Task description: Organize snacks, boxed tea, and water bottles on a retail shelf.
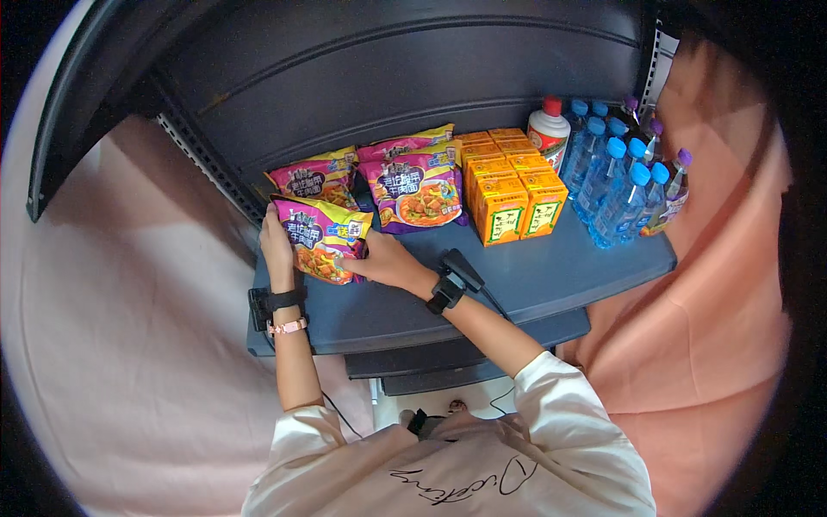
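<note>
Between both palms I hold a purple and yellow packet of instant noodles (323,240) at the left part of a dark metal shelf (400,297). My left hand (276,249) grips the packet's left edge, and my right hand (386,260) grips its right edge with the thumb across the front. Directly behind it stands a matching noodle packet (316,178), partly covered. To the right, another noodle packet (413,187) leans upright in front of a further one (400,143), mostly hidden.
Orange drink cartons (504,207) stand in two rows right of the noodles. Behind them is a white bottle with a red cap (549,129). Several blue-capped water bottles (610,187) and purple-capped bottles (675,187) crowd the right end. A dark back panel (413,71) rises behind; pink cloth (711,310) hangs beside.
</note>
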Demonstrator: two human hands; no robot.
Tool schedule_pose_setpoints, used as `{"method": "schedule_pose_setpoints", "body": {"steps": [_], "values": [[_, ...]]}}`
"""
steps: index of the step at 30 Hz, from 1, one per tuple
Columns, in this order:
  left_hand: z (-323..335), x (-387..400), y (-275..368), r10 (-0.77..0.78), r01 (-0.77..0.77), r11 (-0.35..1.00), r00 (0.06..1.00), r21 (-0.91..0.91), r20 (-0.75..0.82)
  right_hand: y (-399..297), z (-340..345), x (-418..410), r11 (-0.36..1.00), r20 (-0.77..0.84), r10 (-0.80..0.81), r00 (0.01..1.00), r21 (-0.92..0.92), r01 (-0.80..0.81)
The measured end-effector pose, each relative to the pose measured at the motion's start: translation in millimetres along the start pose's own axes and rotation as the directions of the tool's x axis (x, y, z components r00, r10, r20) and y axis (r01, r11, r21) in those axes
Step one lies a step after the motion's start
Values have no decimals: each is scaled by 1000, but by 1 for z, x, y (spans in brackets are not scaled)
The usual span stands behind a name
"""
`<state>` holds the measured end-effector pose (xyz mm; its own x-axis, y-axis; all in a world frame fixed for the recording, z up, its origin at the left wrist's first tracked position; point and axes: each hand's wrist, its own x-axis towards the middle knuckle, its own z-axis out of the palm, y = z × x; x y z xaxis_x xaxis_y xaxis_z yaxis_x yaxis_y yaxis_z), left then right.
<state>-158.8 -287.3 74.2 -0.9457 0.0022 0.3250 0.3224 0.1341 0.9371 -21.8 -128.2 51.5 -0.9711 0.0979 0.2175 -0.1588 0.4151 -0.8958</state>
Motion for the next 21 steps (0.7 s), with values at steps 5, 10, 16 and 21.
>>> {"method": "schedule_pose_setpoints", "body": {"steps": [5,10,16,21], "values": [[-7,3,-3,-29,32,995,999,-99,28,4,3,1,993,-23,-98,995,62,99],[-4,-7,9,-22,22,1000,1000,16,12,-1,-3,-1,995,7,-61,998,84,60],[1,-15,21,-37,37,999,999,-23,23,-2,-6,-1,996,30,-35,999,83,33],[-2,-9,11,-41,42,998,999,-49,14,-6,-8,-2,997,23,-44,999,57,42]]}}
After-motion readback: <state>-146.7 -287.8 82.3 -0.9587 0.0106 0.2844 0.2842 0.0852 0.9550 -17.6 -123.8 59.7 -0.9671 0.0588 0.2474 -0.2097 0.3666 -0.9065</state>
